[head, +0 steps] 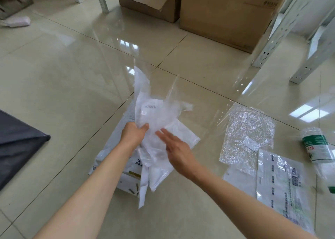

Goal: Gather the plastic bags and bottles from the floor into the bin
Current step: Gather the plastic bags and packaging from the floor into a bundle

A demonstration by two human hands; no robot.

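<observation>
- a bunch of clear and white plastic bags [154, 115] is gripped by the left hand [133, 134], with the fingers [145, 126] closed around its middle.
- the bunch is held above the floor [63, 75]; its loose ends stick up beyond the fingers and hang down below them.
- the right hand [176, 152] is held just to the right of the bunch, fingers spread open and flat, gripping nothing; whether the bags are touched by it cannot be told.
- a crinkled clear bag [248, 133] is seen lying flat on the floor, well to the right of the right fingers.
- a printed plastic bag [282, 188] is laid just nearer than it, overlapping its near edge.
- a plastic bottle [317, 146] with a green label is lying further right, at the frame edge.
- a dark bin liner [18, 140] is seen far left of the left fingers.
- cardboard boxes [226, 11] are stood well beyond both hands.
</observation>
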